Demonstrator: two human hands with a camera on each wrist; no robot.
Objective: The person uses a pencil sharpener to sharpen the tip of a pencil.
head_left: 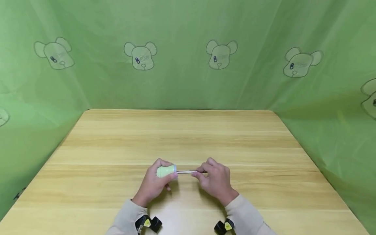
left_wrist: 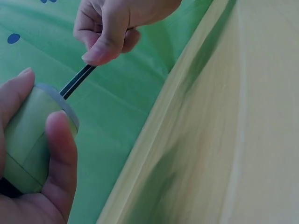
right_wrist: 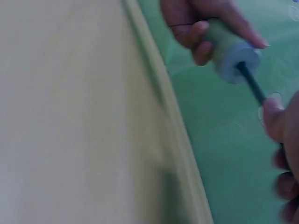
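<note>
A screwdriver with a stubby pale green handle and a blue-grey collar lies sideways between the hands, above the table. My left hand grips the handle, its thumb along the near side. From the collar a thin metal shaft runs to the right. My right hand pinches that shaft between thumb and forefinger, and its fingers cover the far end. In the left wrist view the handle sits among the left fingers. The right wrist view shows the shaft entering the collar's centre.
A wood-grain table extends under both hands, with rounded far corners. Green sheeting printed with bear-like heads surrounds its back and sides. Black wrist cameras are strapped over the light sleeves.
</note>
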